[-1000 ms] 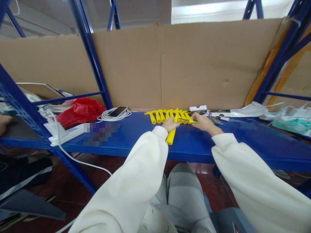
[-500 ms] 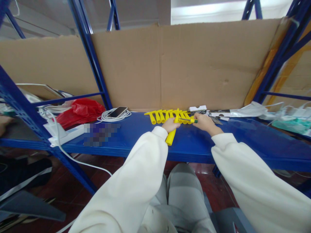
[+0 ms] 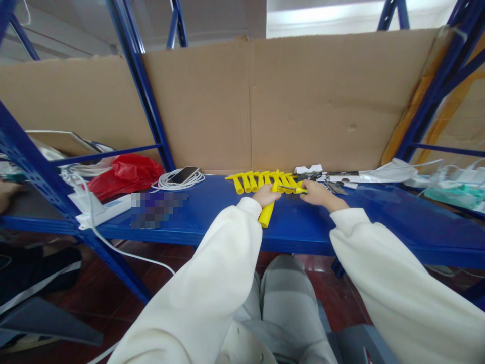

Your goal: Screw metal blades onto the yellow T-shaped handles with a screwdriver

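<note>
My left hand (image 3: 266, 195) is closed around a yellow plastic piece with a tube-shaped handle (image 3: 267, 215), held just above the blue shelf top. A screwdriver (image 3: 302, 190) with a yellow handle is gripped in my right hand (image 3: 315, 194). Its thin shaft points left and meets the upper part of the yellow piece, beside my left fingers; the tip itself is too small to make out. Behind my hands lies a row of several similar yellow pieces (image 3: 248, 182), side by side with their round ends toward me. My hands partly cover the row.
To the left are a phone (image 3: 184, 175) on a coiled white cable (image 3: 162, 183), a red plastic bag (image 3: 125, 174) and a white power strip (image 3: 109, 210). Small packets and tools (image 3: 335, 187) lie at right. Cardboard (image 3: 303, 101) walls the back. Another person's hand shows at far left.
My right hand has shifted slightly and turned on the screwdriver handle, its fingers now lying differently. My left hand and the yellow piece stay in place.
</note>
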{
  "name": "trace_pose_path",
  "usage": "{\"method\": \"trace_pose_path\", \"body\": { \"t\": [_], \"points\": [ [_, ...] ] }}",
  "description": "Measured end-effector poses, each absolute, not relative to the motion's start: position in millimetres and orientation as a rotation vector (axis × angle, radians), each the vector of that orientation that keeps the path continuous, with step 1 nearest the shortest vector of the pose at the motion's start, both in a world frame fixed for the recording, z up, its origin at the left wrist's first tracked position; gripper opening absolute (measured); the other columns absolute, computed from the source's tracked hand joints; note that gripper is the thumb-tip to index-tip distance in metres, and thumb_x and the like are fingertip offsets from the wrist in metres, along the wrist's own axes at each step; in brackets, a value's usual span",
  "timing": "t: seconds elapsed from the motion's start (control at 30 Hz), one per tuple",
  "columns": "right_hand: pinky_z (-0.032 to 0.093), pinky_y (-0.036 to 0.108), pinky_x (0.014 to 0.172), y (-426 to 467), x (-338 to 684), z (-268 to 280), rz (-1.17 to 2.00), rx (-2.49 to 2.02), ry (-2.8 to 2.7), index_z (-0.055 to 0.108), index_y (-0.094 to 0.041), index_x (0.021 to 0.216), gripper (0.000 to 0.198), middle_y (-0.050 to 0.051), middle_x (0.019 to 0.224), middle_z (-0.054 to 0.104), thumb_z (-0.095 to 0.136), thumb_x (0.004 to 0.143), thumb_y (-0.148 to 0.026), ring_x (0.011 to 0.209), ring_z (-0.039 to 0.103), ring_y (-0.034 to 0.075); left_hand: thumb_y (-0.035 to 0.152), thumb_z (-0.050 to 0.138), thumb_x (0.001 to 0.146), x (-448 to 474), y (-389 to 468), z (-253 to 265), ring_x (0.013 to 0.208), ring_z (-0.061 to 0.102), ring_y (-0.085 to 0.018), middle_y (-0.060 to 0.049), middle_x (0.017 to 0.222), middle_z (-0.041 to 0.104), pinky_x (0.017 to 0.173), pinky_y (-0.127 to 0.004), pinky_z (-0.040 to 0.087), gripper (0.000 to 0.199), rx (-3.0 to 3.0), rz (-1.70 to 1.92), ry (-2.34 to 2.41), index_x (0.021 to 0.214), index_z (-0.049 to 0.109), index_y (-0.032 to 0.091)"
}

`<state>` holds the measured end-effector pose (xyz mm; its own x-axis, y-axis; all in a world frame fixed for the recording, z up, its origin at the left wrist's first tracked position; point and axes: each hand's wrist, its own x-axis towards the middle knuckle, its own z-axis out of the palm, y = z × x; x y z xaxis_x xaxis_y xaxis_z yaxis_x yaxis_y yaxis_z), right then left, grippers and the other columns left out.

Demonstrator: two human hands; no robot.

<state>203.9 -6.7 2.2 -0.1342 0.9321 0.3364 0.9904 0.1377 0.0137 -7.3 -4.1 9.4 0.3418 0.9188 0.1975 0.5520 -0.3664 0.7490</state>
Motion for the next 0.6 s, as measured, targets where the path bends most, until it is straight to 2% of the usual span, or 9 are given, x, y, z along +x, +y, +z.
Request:
{"method": "trace_pose_path", "body": {
  "t": [0.17, 0.27, 0.37, 0.47, 0.6],
  "points": [
    [0.046, 0.038, 0.085, -11, 204, 8, -0.539, -1.778, -2.160, 0.063, -0.016, 0.107, 0.025, 0.019, 0.115, 0.072, 0.059, 0.082, -0.019, 0.108, 0.067, 0.033, 0.011, 0.063, 0.071, -7, -7, 13, 0.077, 0.067, -0.020, -0.002, 0.071, 0.067, 0.068, -0.025, 0.050, 0.010, 2.032, 0.831, 1.317, 0.065, 0.059, 0.018],
    [0.046, 0.037, 0.085, -16, 201, 10, -0.627, -1.818, -2.117, 0.061, -0.015, 0.114, 0.030, 0.019, 0.108, 0.075, 0.058, 0.085, -0.020, 0.103, 0.070, 0.032, 0.009, 0.062, 0.071, -7, -9, 15, 0.077, 0.067, -0.020, -0.001, 0.071, 0.067, 0.067, -0.025, 0.050, 0.010, 2.017, 0.835, 1.321, 0.067, 0.060, 0.018],
    [0.048, 0.035, 0.081, -21, 196, 12, -0.614, -1.984, -2.070, 0.062, -0.013, 0.118, 0.035, 0.020, 0.102, 0.076, 0.059, 0.090, -0.034, 0.099, 0.072, 0.032, 0.009, 0.061, 0.072, -7, -11, 15, 0.078, 0.068, -0.019, 0.000, 0.073, 0.068, 0.069, -0.024, 0.050, 0.009, 2.018, 0.831, 1.339, 0.071, 0.062, 0.017],
    [0.050, 0.035, 0.081, -26, 192, 15, -0.555, -2.102, -2.061, 0.067, -0.012, 0.116, 0.042, 0.022, 0.104, 0.076, 0.057, 0.092, -0.046, 0.104, 0.072, 0.034, 0.008, 0.060, 0.074, -7, -12, 15, 0.079, 0.069, -0.018, 0.000, 0.076, 0.070, 0.068, -0.023, 0.050, 0.010, 2.026, 0.836, 1.331, 0.074, 0.063, 0.017],
    [0.050, 0.035, 0.083, -29, 189, 18, -0.517, -2.099, -2.065, 0.067, -0.011, 0.118, 0.040, 0.022, 0.107, 0.075, 0.055, 0.093, -0.041, 0.106, 0.071, 0.034, 0.008, 0.061, 0.075, -7, -11, 15, 0.081, 0.070, -0.018, -0.001, 0.079, 0.071, 0.068, -0.023, 0.050, 0.010, 2.031, 0.830, 1.361, 0.075, 0.062, 0.017]
  ]
}}
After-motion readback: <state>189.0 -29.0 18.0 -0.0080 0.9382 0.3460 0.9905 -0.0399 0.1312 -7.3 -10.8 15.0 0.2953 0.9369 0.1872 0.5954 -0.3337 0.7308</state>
